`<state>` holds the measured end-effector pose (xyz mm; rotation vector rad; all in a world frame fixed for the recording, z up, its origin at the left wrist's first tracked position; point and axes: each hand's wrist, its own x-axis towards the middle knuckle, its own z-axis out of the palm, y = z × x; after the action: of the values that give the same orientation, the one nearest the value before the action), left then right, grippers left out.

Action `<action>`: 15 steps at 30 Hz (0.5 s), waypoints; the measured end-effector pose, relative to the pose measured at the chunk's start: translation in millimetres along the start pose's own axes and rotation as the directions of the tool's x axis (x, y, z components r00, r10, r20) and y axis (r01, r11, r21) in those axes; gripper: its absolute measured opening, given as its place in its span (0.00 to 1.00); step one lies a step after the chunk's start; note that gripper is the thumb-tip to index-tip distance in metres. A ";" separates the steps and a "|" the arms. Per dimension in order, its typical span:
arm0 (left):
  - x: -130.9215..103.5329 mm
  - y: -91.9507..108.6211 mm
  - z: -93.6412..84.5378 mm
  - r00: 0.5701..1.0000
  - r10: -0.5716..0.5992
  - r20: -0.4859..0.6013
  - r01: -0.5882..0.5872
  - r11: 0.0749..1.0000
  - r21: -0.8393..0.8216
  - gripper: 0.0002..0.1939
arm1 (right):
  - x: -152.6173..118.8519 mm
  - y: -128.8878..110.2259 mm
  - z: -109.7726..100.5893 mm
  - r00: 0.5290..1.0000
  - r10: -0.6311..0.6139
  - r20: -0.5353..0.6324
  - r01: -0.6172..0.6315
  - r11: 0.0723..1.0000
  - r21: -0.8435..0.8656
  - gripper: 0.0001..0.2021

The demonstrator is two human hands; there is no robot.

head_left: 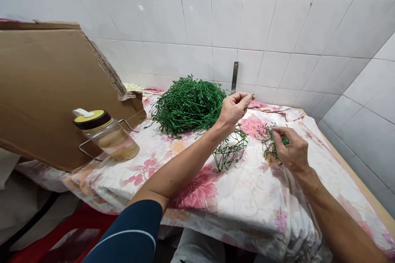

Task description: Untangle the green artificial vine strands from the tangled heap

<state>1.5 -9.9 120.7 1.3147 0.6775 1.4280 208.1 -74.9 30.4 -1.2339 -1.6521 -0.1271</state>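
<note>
My left hand [233,110] is raised over the table with thumb and fingers pinched together. A tiny dark bit shows at its fingertips, too small to name. My right hand [292,147] is closed at the right, its thumb and forefinger gripping a small bunch of green plant sprigs [268,144]. Below my left wrist lies a loose cluster of green sprigs [230,154] on the flowered tablecloth [259,205]. Behind my left forearm sits a big tangled heap of green sprigs [189,104].
A large cardboard piece [43,94] leans at the left. Before it stands a tilted-looking clear bottle [108,135] with a yellow and dark lid, near a bent metal wire. White tiled wall [185,20] closes off the back, with a metal bracket [235,77]. A red chair [70,230] is low left.
</note>
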 end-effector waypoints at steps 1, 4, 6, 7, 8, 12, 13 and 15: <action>-1.5 0.8 1.2 1.000 0.003 0.008 -0.003 1.000 -0.003 0.07 | -1.6 -4.9 2.4 1.000 0.003 0.030 -0.004 0.999 0.033 0.10; -6.9 1.8 5.6 0.999 0.012 0.049 -0.011 1.000 -0.008 0.08 | 0.6 -18.2 12.8 0.983 -0.022 0.182 0.002 0.994 0.106 0.14; -10.0 2.0 8.1 0.996 0.021 0.089 -0.020 1.000 -0.011 0.08 | 9.1 -26.3 22.9 0.942 -0.074 0.328 0.028 0.989 0.144 0.17; -10.9 2.2 8.7 0.994 0.026 0.107 -0.025 1.000 -0.012 0.08 | 14.9 -30.0 28.7 0.911 -0.106 0.398 0.043 0.986 0.164 0.18; -11.3 2.6 8.8 0.992 0.032 0.119 -0.031 0.999 -0.014 0.08 | 21.1 -33.2 34.7 0.881 -0.132 0.455 0.054 0.982 0.180 0.16; -8.9 7.6 3.1 0.991 0.063 0.121 -0.068 0.997 0.037 0.10 | 39.1 -38.2 54.6 0.871 -0.102 0.481 0.013 0.983 0.184 0.15; -8.2 9.7 0.4 0.990 0.080 0.119 -0.091 0.992 0.087 0.10 | 39.8 -37.0 57.5 0.889 -0.061 0.453 -0.028 0.982 0.187 0.16; -7.5 14.6 -5.8 0.985 0.140 0.103 -0.160 0.961 0.225 0.10 | 36.3 -32.0 61.0 0.915 0.022 0.403 -0.108 0.975 0.192 0.18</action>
<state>-9.4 -19.9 129.7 1.6315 0.7164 1.4346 146.1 -29.8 43.7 -1.2023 -1.9117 0.3593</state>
